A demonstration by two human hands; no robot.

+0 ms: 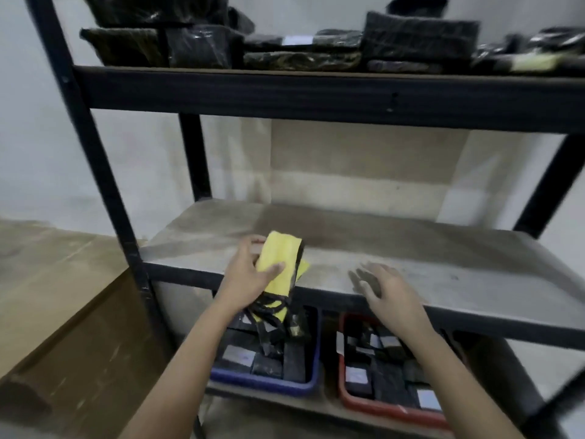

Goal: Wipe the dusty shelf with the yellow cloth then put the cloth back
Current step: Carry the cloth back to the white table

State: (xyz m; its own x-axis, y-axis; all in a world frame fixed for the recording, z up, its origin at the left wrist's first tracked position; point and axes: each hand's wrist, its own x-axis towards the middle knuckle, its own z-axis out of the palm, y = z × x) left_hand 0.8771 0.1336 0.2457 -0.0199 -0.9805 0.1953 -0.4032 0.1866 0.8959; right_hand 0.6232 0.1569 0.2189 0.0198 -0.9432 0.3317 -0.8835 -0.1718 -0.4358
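The left hand (250, 270) grips the folded yellow cloth (278, 264), thumb across its front and fingers curled behind, holding it at the front left edge of the dusty shelf (411, 258). The cloth's black-trimmed lower end hangs below the shelf edge, above a blue bin (304, 386). The right hand (386, 289) is empty, fingers spread and blurred, over the shelf's front edge; whether it touches the board is unclear. A red bin (343, 397) sits beside the blue one, on the level below.
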